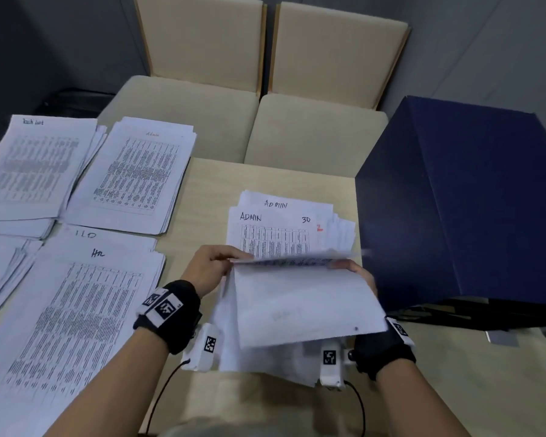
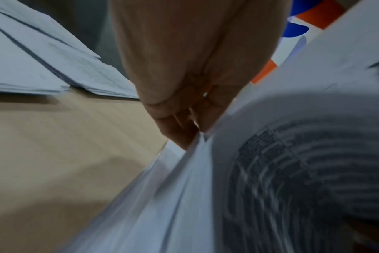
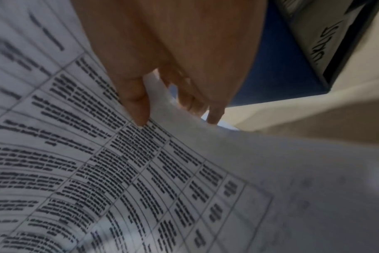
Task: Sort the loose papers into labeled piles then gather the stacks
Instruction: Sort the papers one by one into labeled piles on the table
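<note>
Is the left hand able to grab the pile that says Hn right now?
Probably not yet: the left hand grips the sheaf of papers together with the right hand. The Hn pile lies uncovered beside it.

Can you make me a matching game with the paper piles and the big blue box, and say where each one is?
Things:
1. Hm pile
2. ADMIN pile
3. blue box
4. held sheets

Places:
A. right side of the table
B. in both hands
C. near left of the table
D. middle of the table, just past the hands

Pairs: 1-C, 2-D, 3-A, 4-B
</note>
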Demonstrator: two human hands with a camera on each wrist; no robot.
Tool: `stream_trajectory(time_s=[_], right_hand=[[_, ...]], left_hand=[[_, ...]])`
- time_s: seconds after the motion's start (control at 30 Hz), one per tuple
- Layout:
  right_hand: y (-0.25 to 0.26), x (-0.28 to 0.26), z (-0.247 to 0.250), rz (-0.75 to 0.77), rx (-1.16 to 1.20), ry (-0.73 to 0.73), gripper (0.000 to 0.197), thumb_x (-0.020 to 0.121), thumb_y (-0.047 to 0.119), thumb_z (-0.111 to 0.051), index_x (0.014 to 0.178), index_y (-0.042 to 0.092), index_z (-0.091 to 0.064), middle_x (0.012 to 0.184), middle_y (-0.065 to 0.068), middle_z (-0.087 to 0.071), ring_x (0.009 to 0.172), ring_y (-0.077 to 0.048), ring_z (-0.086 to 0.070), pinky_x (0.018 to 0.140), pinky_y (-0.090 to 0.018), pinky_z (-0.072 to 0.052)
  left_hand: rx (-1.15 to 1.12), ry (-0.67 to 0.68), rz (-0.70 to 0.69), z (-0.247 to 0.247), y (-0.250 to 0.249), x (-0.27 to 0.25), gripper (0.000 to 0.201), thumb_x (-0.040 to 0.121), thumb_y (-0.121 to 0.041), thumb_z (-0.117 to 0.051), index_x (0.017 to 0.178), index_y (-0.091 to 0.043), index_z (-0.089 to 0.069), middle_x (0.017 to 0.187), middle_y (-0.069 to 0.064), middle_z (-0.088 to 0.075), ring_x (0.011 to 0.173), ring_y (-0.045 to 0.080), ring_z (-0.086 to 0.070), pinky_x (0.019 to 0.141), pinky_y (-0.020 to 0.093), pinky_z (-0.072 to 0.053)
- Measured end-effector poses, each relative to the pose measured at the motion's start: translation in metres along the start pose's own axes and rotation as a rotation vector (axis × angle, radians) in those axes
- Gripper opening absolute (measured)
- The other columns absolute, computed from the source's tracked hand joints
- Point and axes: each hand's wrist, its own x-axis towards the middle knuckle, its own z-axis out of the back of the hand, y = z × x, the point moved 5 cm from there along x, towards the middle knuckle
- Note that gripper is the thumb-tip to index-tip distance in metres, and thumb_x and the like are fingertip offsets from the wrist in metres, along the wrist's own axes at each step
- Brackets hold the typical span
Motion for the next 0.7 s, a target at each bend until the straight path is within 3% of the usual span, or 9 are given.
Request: stream_trajectory(time_s=[0.1,0.13,0.2,0.27,0.37,0.47,0.57,0.63,0.7], right_hand=[[-0.003,-0.001,0.005,0.057,-0.075,-0.081,0.029,0.079,0.006,-0.058,0.057,0.015,-0.072,0.061,-0.002,-0.069,0.060,-0.019,-0.066,0.057,-0.021,-0.051],[0.000,0.003,0.011,0.041,-0.053,-0.168,0.028,0.081,0.002,-0.055,0.058,0.014,-0.065,0.055,-0.002,-0.063,0.053,-0.021,-0.061,0.054,-0.022,-0.047],[0.008,0.008,0.020,0.051,-0.089,-0.232,0.024,0.092,0.007,-0.048,0.071,0.014,-0.056,0.054,-0.001,-0.062,0.044,-0.019,-0.060,0.059,-0.028,-0.042],[0.006,0.014,0.025,0.075,-0.113,-0.216,0.027,0.100,0.016,-0.042,0.077,0.014,-0.054,0.048,0.004,-0.062,0.049,-0.019,-0.062,0.062,-0.031,-0.042],[-0.001,0.012,0.030,0.100,-0.040,-0.253,0.027,0.088,0.007,-0.053,0.063,0.012,-0.059,0.053,-0.002,-0.053,0.056,-0.020,-0.052,0.056,-0.024,-0.042],[-0.004,0.005,0.022,0.135,-0.026,-0.162,0.009,0.087,-0.004,-0.059,0.088,-0.011,-0.064,0.068,-0.006,-0.057,0.074,-0.023,-0.056,0.055,-0.019,-0.048],[0.000,0.002,0.010,0.190,0.007,-0.093,0.021,0.092,-0.010,-0.052,0.108,-0.010,-0.066,0.091,-0.007,-0.067,0.073,-0.018,-0.069,0.055,-0.013,-0.051],[0.000,-0.001,0.000,0.118,0.025,-0.050,0.028,0.099,0.003,-0.051,0.125,0.002,-0.061,0.108,-0.005,-0.066,0.069,-0.006,-0.070,0.054,-0.015,-0.053],[0.000,-0.008,-0.010,0.017,0.016,-0.009,0.023,0.104,0.013,-0.046,0.124,0.019,-0.054,0.107,0.002,-0.063,0.077,-0.007,-0.067,0.068,-0.023,-0.056]], left_hand=[[0.185,-0.204,0.078,0.005,0.008,0.004,0.038,0.082,0.009,-0.050,0.094,-0.018,-0.074,0.100,0.001,-0.074,0.097,0.020,-0.067,0.094,0.033,-0.051],[0.282,-0.310,0.122,0.009,0.007,0.002,0.023,0.086,-0.001,-0.057,0.099,-0.016,-0.070,0.096,0.002,-0.072,0.092,0.021,-0.065,0.088,0.029,-0.050],[0.417,-0.360,0.195,0.008,0.006,0.001,0.013,0.088,-0.013,-0.062,0.100,-0.012,-0.065,0.088,0.002,-0.064,0.086,0.023,-0.059,0.078,0.028,-0.045],[0.509,-0.338,0.203,0.005,0.002,0.003,0.003,0.087,-0.012,-0.060,0.088,-0.013,-0.063,0.080,0.002,-0.060,0.081,0.026,-0.056,0.070,0.028,-0.042],[0.689,-0.331,0.117,0.004,-0.005,0.009,0.017,0.087,-0.016,-0.058,0.071,-0.017,-0.052,0.071,0.004,-0.058,0.073,0.030,-0.056,0.061,0.029,-0.040],[0.777,-0.313,0.004,0.008,-0.009,0.012,0.013,0.090,-0.021,-0.057,0.081,-0.011,-0.059,0.083,0.010,-0.066,0.079,0.033,-0.061,0.064,0.035,-0.048],[0.557,-0.352,-0.157,0.014,-0.014,0.005,0.011,0.089,-0.011,-0.060,0.088,-0.014,-0.070,0.082,0.004,-0.072,0.079,0.029,-0.065,0.068,0.034,-0.050],[0.295,-0.309,-0.191,0.015,-0.015,0.000,0.026,0.087,0.003,-0.057,0.078,-0.018,-0.069,0.079,-0.006,-0.073,0.080,0.020,-0.068,0.073,0.029,-0.051],[0.059,-0.178,-0.192,0.007,-0.015,-0.004,0.036,0.084,0.016,-0.049,0.068,-0.013,-0.063,0.082,-0.004,-0.075,0.088,0.014,-0.069,0.082,0.026,-0.050]])
